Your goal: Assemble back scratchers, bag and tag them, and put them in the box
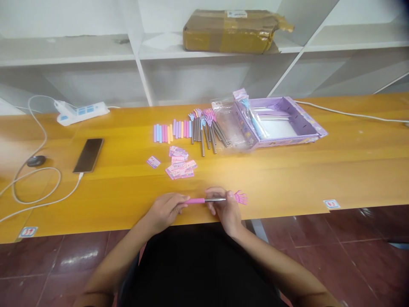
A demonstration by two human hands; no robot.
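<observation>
A back scratcher (215,199) with a metal rod lies level between my two hands, above the table's front edge. My left hand (166,209) is closed on its pink handle sleeve (195,201). My right hand (228,213) grips the rod near the pink claw-shaped head (241,197), which sticks out to the right. Beyond my hands are a pile of pink printed cards (180,170) and one separate card (154,162). Farther back, several coloured sleeves (163,133) lie in a row beside several metal-rod back scratchers (202,140) with claw heads in mixed colours.
A purple box (287,138) stands at the back right, with a bagged back scratcher (252,117) across its left side and clear plastic bags (228,128) beside it. To the left are a phone (88,155) on a cable, a black mouse-like object (36,160) and a power strip (83,113). A taped carton (228,34) sits on the shelf.
</observation>
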